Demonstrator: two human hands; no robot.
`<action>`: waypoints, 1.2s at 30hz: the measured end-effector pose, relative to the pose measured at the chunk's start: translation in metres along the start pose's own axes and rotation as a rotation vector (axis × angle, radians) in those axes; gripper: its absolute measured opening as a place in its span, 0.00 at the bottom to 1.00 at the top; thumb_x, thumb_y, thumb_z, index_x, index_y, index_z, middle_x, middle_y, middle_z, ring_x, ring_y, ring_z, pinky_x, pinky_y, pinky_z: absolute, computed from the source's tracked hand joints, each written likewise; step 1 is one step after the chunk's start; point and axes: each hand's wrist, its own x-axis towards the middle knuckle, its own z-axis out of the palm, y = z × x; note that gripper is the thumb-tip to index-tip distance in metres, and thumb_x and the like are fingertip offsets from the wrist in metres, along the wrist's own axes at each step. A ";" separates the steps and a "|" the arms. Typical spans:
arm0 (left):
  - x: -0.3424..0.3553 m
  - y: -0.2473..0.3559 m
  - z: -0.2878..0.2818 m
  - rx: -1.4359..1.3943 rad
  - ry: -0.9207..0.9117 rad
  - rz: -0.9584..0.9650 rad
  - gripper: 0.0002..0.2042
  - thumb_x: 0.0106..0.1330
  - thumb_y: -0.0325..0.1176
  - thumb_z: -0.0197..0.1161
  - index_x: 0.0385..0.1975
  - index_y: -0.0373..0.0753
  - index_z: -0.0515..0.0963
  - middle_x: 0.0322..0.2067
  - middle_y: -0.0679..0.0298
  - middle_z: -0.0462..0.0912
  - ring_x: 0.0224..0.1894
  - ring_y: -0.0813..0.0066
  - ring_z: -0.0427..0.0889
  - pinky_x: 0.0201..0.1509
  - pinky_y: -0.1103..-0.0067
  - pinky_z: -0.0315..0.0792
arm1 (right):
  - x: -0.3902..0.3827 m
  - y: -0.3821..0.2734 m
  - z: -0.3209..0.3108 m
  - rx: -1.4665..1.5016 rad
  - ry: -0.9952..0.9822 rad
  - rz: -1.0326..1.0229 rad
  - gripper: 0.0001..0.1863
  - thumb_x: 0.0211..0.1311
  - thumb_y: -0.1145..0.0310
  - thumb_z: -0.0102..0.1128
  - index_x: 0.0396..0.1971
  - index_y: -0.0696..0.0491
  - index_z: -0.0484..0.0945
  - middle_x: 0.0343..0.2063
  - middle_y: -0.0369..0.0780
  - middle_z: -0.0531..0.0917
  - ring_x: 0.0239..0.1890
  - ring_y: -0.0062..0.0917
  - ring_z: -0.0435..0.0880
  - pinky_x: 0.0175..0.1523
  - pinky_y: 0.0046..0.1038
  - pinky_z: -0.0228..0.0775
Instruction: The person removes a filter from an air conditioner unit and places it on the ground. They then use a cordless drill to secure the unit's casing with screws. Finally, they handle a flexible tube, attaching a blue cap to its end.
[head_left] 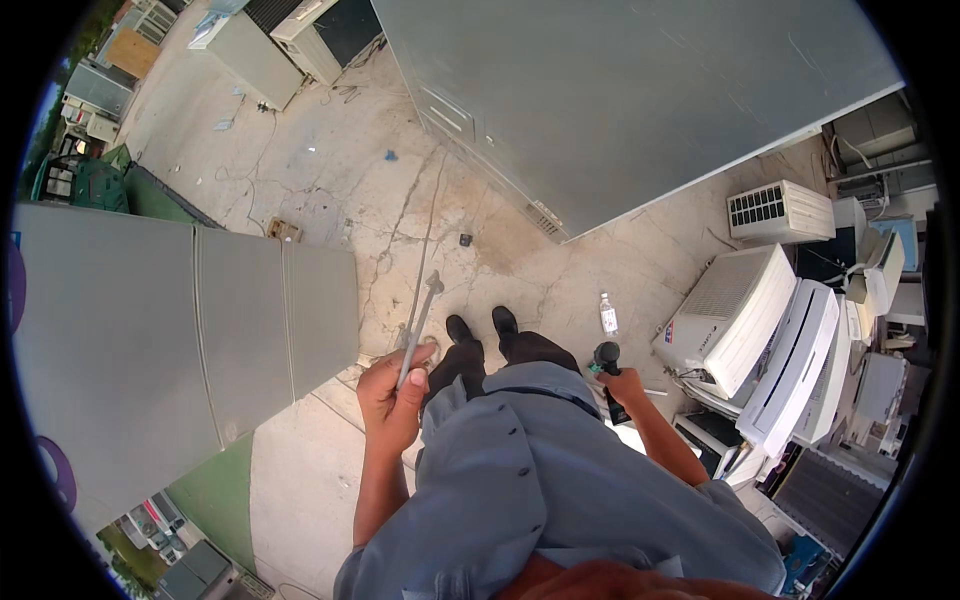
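A slim grey rod with a short bent piece at its far end [421, 322] is pinched between the thumb and fingers of my left hand [392, 398]. It points up and away over the concrete. Off to the right, at hip height, my right hand [626, 386] is wrapped round the grip of a black cordless drill [606, 354] with a little green on it. The drill's tip is too small to make out. Neither hand touches the tall grey cabinet [640, 110] ahead or the grey panelled cabinet [245, 320] at the left.
Old air conditioner units [722, 315] are piled along the right side. A plastic bottle [608, 314] stands near them on the cracked concrete floor [330, 180]. A small black piece [465, 240] lies ahead of my shoes [505, 320]. More white appliances [245, 62] stand at the far left.
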 end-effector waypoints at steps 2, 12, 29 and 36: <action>0.008 0.022 0.015 0.007 -0.193 0.110 0.12 0.66 0.31 0.62 0.43 0.31 0.83 0.22 0.63 0.78 0.24 0.76 0.74 0.31 0.79 0.68 | -0.005 -0.007 -0.006 0.444 -0.044 0.054 0.20 0.55 0.57 0.68 0.28 0.62 0.80 0.19 0.42 0.81 0.18 0.28 0.81 0.26 0.33 0.74; 0.043 0.045 0.086 0.045 -0.759 0.254 0.10 0.64 0.27 0.61 0.41 0.31 0.83 0.22 0.59 0.79 0.23 0.73 0.77 0.28 0.78 0.68 | -0.089 -0.098 -0.023 0.905 0.044 -0.150 0.13 0.59 0.64 0.63 0.31 0.59 0.76 0.22 0.41 0.80 0.22 0.27 0.81 0.27 0.31 0.76; 0.116 0.092 0.086 -0.092 -1.010 0.191 0.08 0.67 0.31 0.63 0.40 0.34 0.84 0.26 0.68 0.81 0.27 0.84 0.75 0.31 0.83 0.68 | -0.152 -0.139 -0.020 1.477 0.005 -0.587 0.17 0.63 0.66 0.58 0.51 0.54 0.74 0.30 0.41 0.83 0.27 0.26 0.81 0.36 0.36 0.77; 0.105 0.063 0.053 -0.037 -1.167 0.335 0.12 0.68 0.30 0.61 0.46 0.31 0.81 0.27 0.68 0.79 0.28 0.82 0.73 0.33 0.82 0.68 | -0.172 -0.158 -0.034 1.781 -0.103 -0.861 0.23 0.63 0.62 0.57 0.57 0.49 0.70 0.47 0.39 0.84 0.30 0.24 0.81 0.40 0.38 0.76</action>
